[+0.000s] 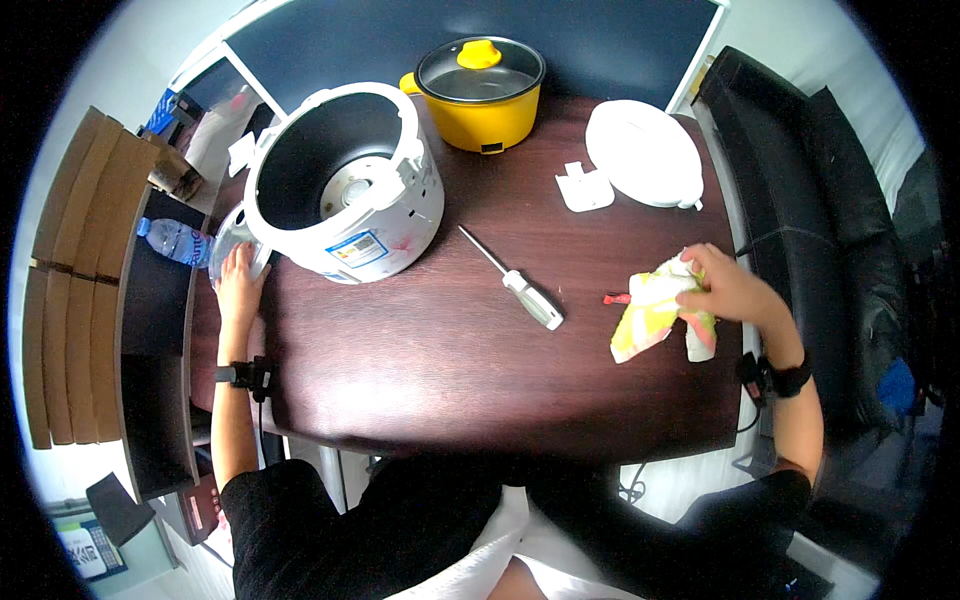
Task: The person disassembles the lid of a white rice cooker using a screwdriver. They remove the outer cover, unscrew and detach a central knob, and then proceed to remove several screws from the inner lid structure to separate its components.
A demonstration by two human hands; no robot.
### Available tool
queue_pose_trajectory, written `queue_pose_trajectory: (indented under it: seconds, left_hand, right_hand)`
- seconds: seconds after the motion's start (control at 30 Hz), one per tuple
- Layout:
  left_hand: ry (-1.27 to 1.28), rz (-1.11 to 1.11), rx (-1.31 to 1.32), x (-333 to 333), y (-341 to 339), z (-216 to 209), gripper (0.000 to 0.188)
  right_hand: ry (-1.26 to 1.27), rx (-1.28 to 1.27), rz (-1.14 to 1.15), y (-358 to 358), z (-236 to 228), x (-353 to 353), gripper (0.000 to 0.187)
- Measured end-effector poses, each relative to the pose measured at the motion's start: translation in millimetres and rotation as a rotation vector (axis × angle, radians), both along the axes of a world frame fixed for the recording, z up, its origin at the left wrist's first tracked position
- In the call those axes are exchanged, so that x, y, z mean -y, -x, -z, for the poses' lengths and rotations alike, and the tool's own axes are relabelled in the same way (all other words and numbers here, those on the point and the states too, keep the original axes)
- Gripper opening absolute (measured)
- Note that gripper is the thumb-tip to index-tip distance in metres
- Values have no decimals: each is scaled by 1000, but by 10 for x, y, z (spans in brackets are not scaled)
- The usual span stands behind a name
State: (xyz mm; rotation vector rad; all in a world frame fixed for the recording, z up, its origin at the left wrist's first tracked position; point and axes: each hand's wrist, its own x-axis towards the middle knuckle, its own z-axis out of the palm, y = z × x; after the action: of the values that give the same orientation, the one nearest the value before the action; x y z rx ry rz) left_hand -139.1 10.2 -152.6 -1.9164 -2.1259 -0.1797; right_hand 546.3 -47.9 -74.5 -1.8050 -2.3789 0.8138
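At the table's left edge my left hand [240,288] is on a shiny round lid [226,241], fingers over its face and thumb by its near edge. Part of this lid is hidden behind a white rice cooker body [385,255], which stands open-topped with no pot inside. Over on the right, my right hand [728,288] pinches a yellow, white and pink cloth [650,312] that hangs down onto the table. A small red piece [617,299] sticks out beside the cloth. Between the hands lies a screwdriver [527,294] with a grey-white handle.
Behind the cooker stands a yellow electric pot [487,122] with a glass lid. A white oval cover [645,155] and a small white plastic part [584,188] lie at the back right. Left of the table are a water bottle [176,242] and cardboard boxes [75,280]; a black sofa [800,280] is right.
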Motion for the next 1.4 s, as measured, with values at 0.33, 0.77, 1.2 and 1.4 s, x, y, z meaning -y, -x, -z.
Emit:
queue_pose_trajectory:
  seconds: [0.33, 0.77, 1.2, 1.4]
  left_hand:
    - [159, 351, 245, -22, 174, -114, 50]
    - [314, 146, 512, 847, 56, -798, 27]
    - [321, 532, 1043, 1389, -819, -1400, 40]
    - [280, 641, 1649, 1354, -1025, -1527, 80]
  right_hand:
    - [-502, 214, 187, -113, 317, -1566, 42]
    - [-534, 375, 211, -125, 395, -1765, 40]
    - [-832, -226, 313, 486, -931, -641, 35]
    - [-837, -548, 20, 2142, -1345, -180, 31]
